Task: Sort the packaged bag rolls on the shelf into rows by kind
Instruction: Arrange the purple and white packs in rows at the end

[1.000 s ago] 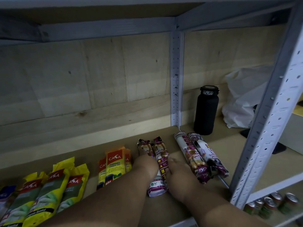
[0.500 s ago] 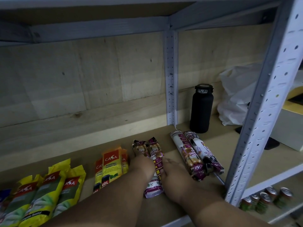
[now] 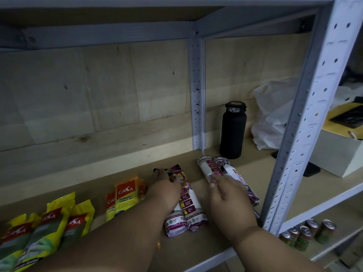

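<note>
Two purple-and-white bag rolls lie side by side at the shelf's middle. My left hand lies over the left one, fingers curled round its far crimped end. Right of them lies a second pair of white-and-purple rolls. My right hand hovers over this pair with fingers loosely apart, its fingertips touching the left roll. Orange CASA packs lie just left of my left hand. Yellow CASA packs lie at the far left.
A black bottle stands behind the right pair, beside a rear upright. A white plastic bag, a dark flat device and a white box sit further right. A front post rises close by; cans stand below.
My right hand left the middle pair and moved right onto the other pair. My left hand slid further up the left roll. The view shifted slightly right.
</note>
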